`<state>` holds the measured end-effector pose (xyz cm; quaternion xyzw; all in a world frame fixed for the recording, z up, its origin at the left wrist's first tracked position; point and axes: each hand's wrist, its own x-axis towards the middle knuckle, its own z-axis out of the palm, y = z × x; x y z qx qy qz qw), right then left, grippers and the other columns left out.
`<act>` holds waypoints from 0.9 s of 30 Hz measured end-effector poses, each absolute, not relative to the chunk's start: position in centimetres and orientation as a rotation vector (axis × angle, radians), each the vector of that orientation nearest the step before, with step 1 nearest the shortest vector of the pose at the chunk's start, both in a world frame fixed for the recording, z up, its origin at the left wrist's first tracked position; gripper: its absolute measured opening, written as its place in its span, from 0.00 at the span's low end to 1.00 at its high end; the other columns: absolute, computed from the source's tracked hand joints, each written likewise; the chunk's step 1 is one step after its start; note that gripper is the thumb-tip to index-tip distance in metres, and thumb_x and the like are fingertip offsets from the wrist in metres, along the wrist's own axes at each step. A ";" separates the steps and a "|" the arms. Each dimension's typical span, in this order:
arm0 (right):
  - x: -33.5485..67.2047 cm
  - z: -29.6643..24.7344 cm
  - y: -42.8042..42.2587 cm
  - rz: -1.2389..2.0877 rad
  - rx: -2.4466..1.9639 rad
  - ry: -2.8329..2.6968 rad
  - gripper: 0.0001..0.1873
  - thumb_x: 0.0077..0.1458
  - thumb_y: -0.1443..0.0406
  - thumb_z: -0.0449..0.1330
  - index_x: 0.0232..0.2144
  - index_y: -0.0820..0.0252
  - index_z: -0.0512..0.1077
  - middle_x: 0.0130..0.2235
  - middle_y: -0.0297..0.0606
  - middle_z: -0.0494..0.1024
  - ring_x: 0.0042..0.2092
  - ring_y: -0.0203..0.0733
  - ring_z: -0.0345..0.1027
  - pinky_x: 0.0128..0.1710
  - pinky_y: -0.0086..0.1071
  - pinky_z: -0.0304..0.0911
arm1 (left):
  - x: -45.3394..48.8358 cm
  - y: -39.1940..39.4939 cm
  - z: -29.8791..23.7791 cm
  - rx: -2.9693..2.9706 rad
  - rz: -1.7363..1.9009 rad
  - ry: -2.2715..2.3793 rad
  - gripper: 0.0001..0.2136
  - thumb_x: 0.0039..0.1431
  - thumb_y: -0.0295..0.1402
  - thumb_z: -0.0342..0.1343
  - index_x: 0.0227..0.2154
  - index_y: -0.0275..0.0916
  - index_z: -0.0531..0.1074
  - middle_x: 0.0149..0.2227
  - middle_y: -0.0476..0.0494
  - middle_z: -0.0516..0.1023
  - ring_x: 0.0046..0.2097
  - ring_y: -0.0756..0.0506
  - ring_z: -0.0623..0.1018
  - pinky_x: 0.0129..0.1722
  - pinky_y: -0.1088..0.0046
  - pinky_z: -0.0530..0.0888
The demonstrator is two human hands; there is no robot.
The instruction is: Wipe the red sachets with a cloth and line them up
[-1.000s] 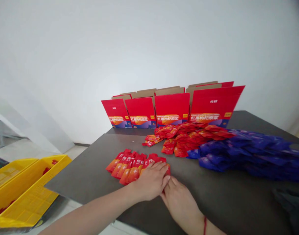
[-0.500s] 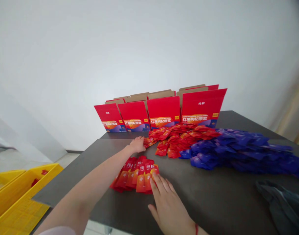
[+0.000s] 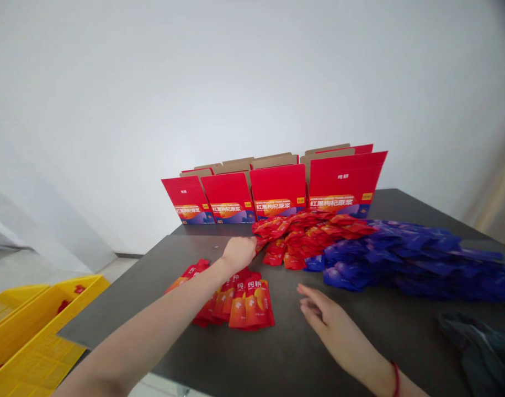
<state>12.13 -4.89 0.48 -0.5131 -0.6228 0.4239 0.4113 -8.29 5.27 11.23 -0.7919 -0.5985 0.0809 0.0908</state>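
Observation:
My left hand (image 3: 239, 252) is closed at the left edge of a pile of red sachets (image 3: 318, 229), its fingertips on a red sachet (image 3: 260, 243) there and partly hidden. Beneath my left forearm lies an overlapping row of red and orange sachets (image 3: 256, 303), printed with white characters. To the right of that row my right hand (image 3: 329, 314) hovers over the dark table (image 3: 293, 353), fingers stretched out and holding nothing. Blue sachets (image 3: 401, 259) form a second heap, touching the red pile on its right.
Several red printed boxes (image 3: 277, 184) with raised flaps stand along the back of the table. Yellow crates (image 3: 49, 347) with a few red pieces inside sit low at the left. A dark crumpled bag or cloth (image 3: 479, 342) lies at the right. A pale wall rises behind.
My right hand has left the sachet row and moved right. My left hand has closed and shifted slightly right at the red pile. More sachets at the row's left end now show.

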 end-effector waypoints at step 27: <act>8.5 1.2 -0.5 0.529 -1.264 -2.118 0.16 0.53 0.71 0.54 0.42 0.56 0.74 0.45 0.42 0.73 0.49 0.46 0.66 0.51 0.42 0.62 | -8.0 -8.0 0.5 -2.464 0.090 -1.141 0.20 0.63 0.33 0.45 0.51 0.23 0.70 0.54 0.26 0.70 0.56 0.33 0.70 0.54 0.56 0.66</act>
